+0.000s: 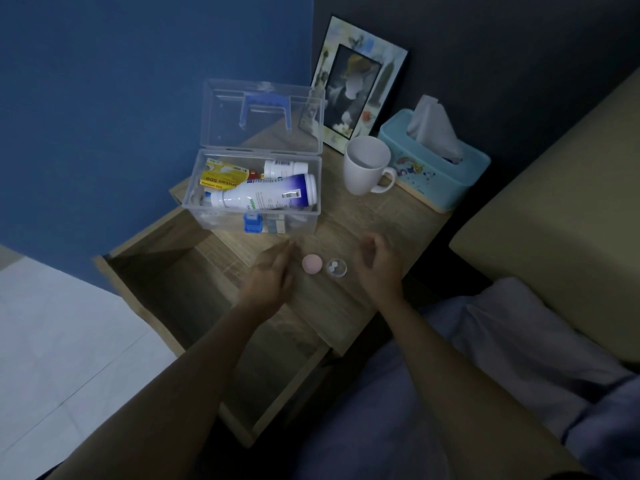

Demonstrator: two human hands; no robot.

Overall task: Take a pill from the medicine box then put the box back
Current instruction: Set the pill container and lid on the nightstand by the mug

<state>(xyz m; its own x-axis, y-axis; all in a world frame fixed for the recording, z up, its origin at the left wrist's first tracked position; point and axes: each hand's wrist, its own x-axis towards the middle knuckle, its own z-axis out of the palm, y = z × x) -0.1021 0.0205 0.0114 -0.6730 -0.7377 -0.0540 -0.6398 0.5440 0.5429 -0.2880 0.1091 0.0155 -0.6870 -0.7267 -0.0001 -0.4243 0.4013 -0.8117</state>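
Note:
A clear plastic medicine box (254, 221) stands on the wooden nightstand with its lid (263, 116) raised, a blue handle on the lid and a blue latch at the front. Inside lie a large white bottle (266, 195), a smaller white bottle and a yellow pack. In front of the box sit a small pink cap (312, 263) and a little clear pot (336, 267) holding two white pills. My left hand (272, 277) hovers just left of the cap, fingers apart, blurred. My right hand (377, 266) hovers right of the pot, fingers loosely curled, holding nothing visible.
A white mug (367, 166), a teal tissue box (436, 168) and a picture frame (358, 81) stand behind on the nightstand (363, 220). The drawer (180, 289) below is pulled open toward me. A bed with a pillow lies to the right, a blue wall to the left.

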